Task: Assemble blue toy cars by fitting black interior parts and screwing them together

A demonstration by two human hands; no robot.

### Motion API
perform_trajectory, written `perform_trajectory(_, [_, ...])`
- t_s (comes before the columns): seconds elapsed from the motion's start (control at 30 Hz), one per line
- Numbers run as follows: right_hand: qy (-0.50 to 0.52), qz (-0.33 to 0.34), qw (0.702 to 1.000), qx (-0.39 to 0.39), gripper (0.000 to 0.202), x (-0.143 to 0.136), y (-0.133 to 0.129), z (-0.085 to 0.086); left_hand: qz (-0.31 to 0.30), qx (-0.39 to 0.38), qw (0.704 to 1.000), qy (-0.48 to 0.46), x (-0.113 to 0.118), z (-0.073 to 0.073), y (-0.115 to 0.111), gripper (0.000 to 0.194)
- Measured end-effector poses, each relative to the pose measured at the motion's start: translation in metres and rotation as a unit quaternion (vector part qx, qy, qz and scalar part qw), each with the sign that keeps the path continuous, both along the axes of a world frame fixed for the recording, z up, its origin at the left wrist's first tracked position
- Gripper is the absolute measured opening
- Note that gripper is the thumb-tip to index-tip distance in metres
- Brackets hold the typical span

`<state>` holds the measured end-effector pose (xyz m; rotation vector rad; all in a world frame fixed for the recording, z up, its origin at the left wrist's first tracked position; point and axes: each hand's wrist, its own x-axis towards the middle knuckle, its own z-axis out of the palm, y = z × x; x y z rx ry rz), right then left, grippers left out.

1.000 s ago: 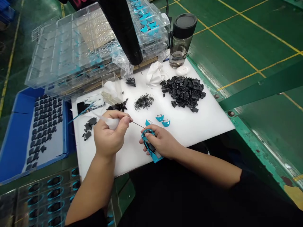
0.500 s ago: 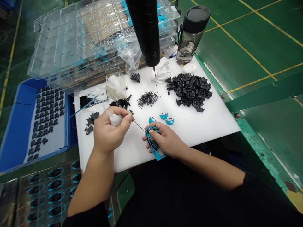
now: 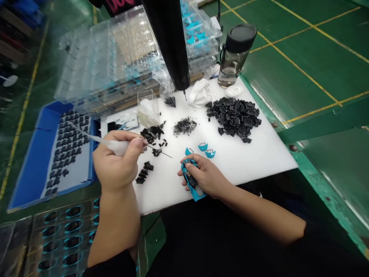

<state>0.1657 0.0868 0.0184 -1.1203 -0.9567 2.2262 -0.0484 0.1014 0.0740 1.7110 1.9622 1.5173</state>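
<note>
My left hand (image 3: 117, 163) grips a white needle-tipped applicator (image 3: 118, 146); its thin metal needle points right, ending over the white foam pad (image 3: 253, 154), apart from the blue part. My right hand (image 3: 203, 177) presses a blue plastic housing (image 3: 192, 182) with a black insert flat on the pad near its front edge. Three small blue caps (image 3: 203, 148) lie just beyond my right fingers. Small black pieces (image 3: 144, 173) lie between my two hands.
A heap of black parts (image 3: 235, 117) and a patch of tiny black screws (image 3: 184, 126) lie further back. A hanging black screwdriver (image 3: 170, 38), stacked clear trays (image 3: 121, 61), a water bottle (image 3: 235, 54) stand behind. A blue bin (image 3: 31, 165) sits left, metal trays (image 3: 57, 234) below.
My left hand has drawn the applicator back to the left, so the needle tip has left the blue housing. The camera shifted a little; my right hand stays put.
</note>
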Motion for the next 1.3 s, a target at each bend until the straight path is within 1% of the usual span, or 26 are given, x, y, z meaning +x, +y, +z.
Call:
perform_trajectory(0.07, [-0.007,0.003,1.000,-0.001,0.014,0.001,0.000,0.000,0.089,0.090,0.990,0.055,-0.010,0.017,0.007,0.019])
perform_trajectory(0.1, [-0.009,0.003,1.000,-0.002,0.015,0.001,0.000,0.001,0.128,0.120,0.980,0.089,-0.015,0.026,0.011,0.017])
perform_trajectory(0.13, [-0.010,0.004,1.000,-0.002,0.016,0.001,0.000,0.001,0.161,0.130,0.970,0.130,-0.019,0.035,0.017,0.017])
perform_trajectory(0.17, [-0.009,0.005,1.000,0.001,0.017,0.001,0.000,0.001,0.179,0.123,0.963,0.162,-0.023,0.042,0.023,0.016])
perform_trajectory(0.23, [-0.002,0.004,1.000,0.008,0.019,0.001,0.000,0.000,0.177,0.087,0.963,0.183,-0.028,0.051,0.036,0.016])
perform_trajectory(0.3, [0.007,0.002,1.000,0.012,0.019,0.001,-0.001,-0.001,0.164,0.052,0.970,0.171,-0.032,0.052,0.049,0.016])
perform_trajectory(0.37, [0.011,0.001,1.000,0.012,0.020,0.001,-0.002,-0.002,0.168,0.027,0.972,0.159,-0.035,0.046,0.060,0.016])
perform_trajectory(0.43, [0.011,0.001,1.000,0.013,0.020,0.001,-0.002,-0.004,0.173,0.001,0.973,0.156,-0.039,0.036,0.069,0.016])
perform_trajectory(0.53, [0.019,-0.004,1.000,0.014,0.020,0.002,-0.001,-0.005,0.144,-0.045,0.979,0.140,-0.046,0.019,0.075,0.016])
perform_trajectory(0.6, [0.024,-0.006,1.000,0.016,0.019,0.002,-0.001,-0.006,0.123,-0.067,0.986,0.093,-0.049,0.009,0.070,0.024])
perform_trajectory(0.67, [0.026,-0.004,0.999,0.019,0.019,0.003,-0.002,-0.007,0.098,-0.081,0.992,0.027,-0.047,-0.002,0.058,0.031])
perform_trajectory(0.77, [0.036,0.003,0.999,0.017,0.019,0.004,-0.001,-0.008,0.031,-0.113,0.992,-0.043,-0.034,-0.017,0.036,0.020])
perform_trajectory(0.83, [0.040,0.005,0.999,0.014,0.019,0.005,-0.001,-0.009,-0.013,-0.137,0.989,-0.059,-0.020,-0.025,0.026,0.021])
perform_trajectory(0.9, [0.041,0.003,0.999,0.016,0.020,0.004,-0.001,-0.009,-0.036,-0.154,0.986,-0.061,-0.006,-0.031,0.025,0.027])
perform_trajectory(1.03, [0.044,-0.006,0.999,0.020,0.021,0.004,-0.002,-0.009,-0.045,-0.195,0.979,-0.035,0.014,-0.036,0.037,0.029])
perform_trajectory(1.17, [0.045,-0.008,0.999,0.022,0.024,0.004,-0.003,-0.007,-0.025,-0.224,0.974,0.015,0.024,-0.038,0.048,0.024])
perform_trajectory(1.3, [0.049,-0.009,0.999,0.022,0.025,0.005,-0.003,-0.006,-0.014,-0.248,0.965,0.081,0.026,-0.041,0.051,0.023])
